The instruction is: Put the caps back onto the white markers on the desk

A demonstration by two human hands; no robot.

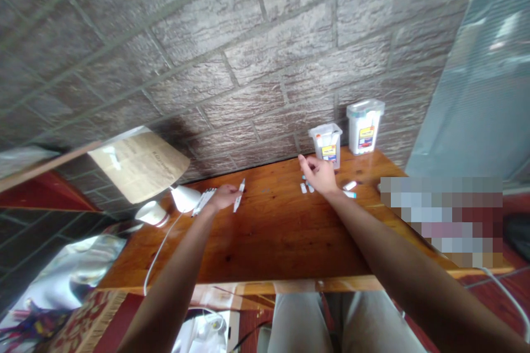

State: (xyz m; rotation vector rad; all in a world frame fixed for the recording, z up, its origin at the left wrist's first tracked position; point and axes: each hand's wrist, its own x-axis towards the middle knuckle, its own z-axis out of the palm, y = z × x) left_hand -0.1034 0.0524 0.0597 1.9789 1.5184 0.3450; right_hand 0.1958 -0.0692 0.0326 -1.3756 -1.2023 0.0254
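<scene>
My left hand [224,197] is closed on a white marker [239,197], which stands tilted just above or on the wooden table. Beside that hand, to its left, several white markers [202,201] lie side by side in a row. My right hand [319,174] is in front of a clear plastic tub [330,143] with markers inside. Its fingers are partly curled and look apart, and I see nothing in them. Small white and blue pieces like caps [303,188] lie under and beside this hand. To its right are two more small pieces, one white [350,185] and one blue-ended [350,194].
A second lidded tub [366,128] full of white markers stands against the brick wall. On the left are a lamp with a paper shade [141,162], a white cup [152,213] and a cable [159,248] crossing the wooden table [269,242]. A blurred patch [447,220] covers the right end.
</scene>
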